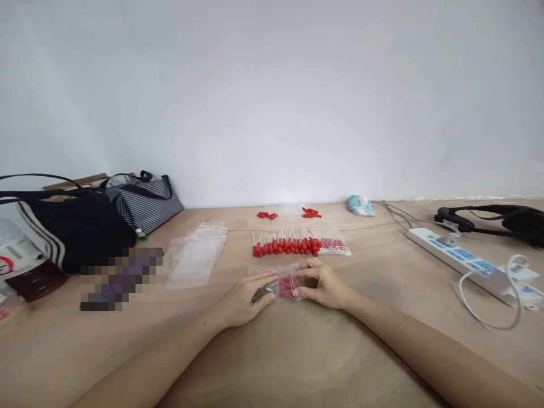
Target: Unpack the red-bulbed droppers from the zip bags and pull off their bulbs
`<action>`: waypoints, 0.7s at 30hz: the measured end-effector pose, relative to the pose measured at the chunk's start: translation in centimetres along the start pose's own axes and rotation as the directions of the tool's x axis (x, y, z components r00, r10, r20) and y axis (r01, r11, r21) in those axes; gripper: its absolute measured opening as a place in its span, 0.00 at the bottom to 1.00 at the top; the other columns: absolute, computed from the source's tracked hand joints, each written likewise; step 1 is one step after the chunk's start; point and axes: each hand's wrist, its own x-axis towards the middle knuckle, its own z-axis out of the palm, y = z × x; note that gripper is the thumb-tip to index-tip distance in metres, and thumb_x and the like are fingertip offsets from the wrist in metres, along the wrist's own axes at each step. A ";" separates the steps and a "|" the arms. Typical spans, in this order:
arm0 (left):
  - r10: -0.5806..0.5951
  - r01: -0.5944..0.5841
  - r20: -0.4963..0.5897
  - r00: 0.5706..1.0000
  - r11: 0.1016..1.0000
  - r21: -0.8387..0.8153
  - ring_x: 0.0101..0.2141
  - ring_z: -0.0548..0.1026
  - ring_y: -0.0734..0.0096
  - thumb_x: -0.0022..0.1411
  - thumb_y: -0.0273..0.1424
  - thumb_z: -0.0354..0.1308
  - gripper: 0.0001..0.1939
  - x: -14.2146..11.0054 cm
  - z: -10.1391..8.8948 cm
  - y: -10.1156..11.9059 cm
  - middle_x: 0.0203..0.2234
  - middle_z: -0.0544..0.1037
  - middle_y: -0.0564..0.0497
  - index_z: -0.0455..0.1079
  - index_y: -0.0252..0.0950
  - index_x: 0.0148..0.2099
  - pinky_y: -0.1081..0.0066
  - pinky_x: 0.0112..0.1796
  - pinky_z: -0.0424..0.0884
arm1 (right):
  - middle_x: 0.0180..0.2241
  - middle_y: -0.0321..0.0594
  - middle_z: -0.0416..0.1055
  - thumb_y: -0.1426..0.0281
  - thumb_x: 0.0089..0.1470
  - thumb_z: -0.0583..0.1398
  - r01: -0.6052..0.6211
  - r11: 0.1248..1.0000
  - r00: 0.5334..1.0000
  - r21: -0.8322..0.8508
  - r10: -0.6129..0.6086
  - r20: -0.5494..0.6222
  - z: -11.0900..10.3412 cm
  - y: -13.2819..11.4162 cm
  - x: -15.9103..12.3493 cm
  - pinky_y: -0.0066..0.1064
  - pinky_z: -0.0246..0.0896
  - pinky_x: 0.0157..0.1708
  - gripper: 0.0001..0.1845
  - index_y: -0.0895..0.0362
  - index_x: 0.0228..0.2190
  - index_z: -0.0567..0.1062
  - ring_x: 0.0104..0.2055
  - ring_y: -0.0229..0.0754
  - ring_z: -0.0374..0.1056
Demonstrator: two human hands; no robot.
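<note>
A small clear zip bag [284, 285] with red-tipped droppers inside lies on the tan table between my hands. My left hand [246, 297] has its fingers flat on the bag's left end. My right hand [323, 283] pinches the bag's right end with curled fingers. Just behind them lies a row of several loose red-bulbed droppers [285, 244], with a filled bag [335, 245] at its right end. Further back lie small groups of red bulbs [267, 215] and more red bulbs [311, 212].
A pile of empty clear zip bags [196, 254] lies to the left. Black and striped bags [85, 218] stand at the far left. A white power strip [461, 260] with cables, a black headset [497, 220] and a blue packet [361, 205] are at the right.
</note>
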 end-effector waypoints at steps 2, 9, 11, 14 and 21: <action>-0.003 0.003 0.001 1.000 1.000 0.012 0.54 0.60 0.63 0.59 0.36 0.48 0.22 0.1 0.1 0.0 0.53 0.63 0.47 0.60 0.37 0.55 0.60 0.53 0.57 | 0.39 0.43 0.67 0.57 0.43 0.61 0.025 0.999 0.999 0.026 -0.026 0.032 0.0 0.0 0.2 0.34 0.56 0.41 0.22 0.55 0.40 0.73 0.42 0.43 0.61; 0.009 -0.009 0.005 1.000 1.000 0.006 0.55 0.58 0.64 0.59 0.36 0.48 0.22 0.0 0.2 -0.2 0.54 0.62 0.48 0.60 0.37 0.55 0.60 0.54 0.56 | 0.34 0.40 0.68 0.60 0.38 0.65 -0.033 0.999 0.987 -0.025 0.037 0.157 -0.2 -0.9 1.0 0.33 0.55 0.39 0.18 0.57 0.31 0.73 0.37 0.42 0.61; 0.019 -0.019 0.001 1.000 1.000 0.002 0.55 0.57 0.63 0.59 0.37 0.48 0.21 0.0 0.2 -0.3 0.54 0.63 0.48 0.60 0.38 0.55 0.60 0.54 0.56 | 0.30 0.38 0.66 0.63 0.36 0.66 -0.063 0.996 0.987 -0.061 0.071 0.145 -0.1 -1.0 1.1 0.30 0.56 0.34 0.15 0.58 0.27 0.71 0.34 0.40 0.60; 0.030 -0.030 -0.002 1.000 1.000 -0.004 0.55 0.58 0.63 0.59 0.37 0.48 0.22 0.1 0.1 -0.4 0.54 0.63 0.48 0.60 0.38 0.55 0.60 0.53 0.56 | 0.25 0.34 0.64 0.70 0.38 0.64 -0.088 0.996 0.987 -0.013 0.089 0.133 0.0 -1.0 0.9 0.25 0.54 0.27 0.12 0.59 0.28 0.69 0.27 0.35 0.59; 0.048 -0.048 0.010 0.999 0.999 -0.008 0.54 0.60 0.65 0.60 0.38 0.48 0.22 0.2 0.0 -0.2 0.53 0.64 0.49 0.60 0.38 0.55 0.61 0.53 0.56 | 0.34 0.39 0.69 0.69 0.48 0.57 0.109 0.994 0.985 0.005 -0.109 0.132 -0.2 -0.9 0.3 0.26 0.57 0.33 0.11 0.55 0.36 0.72 0.34 0.37 0.63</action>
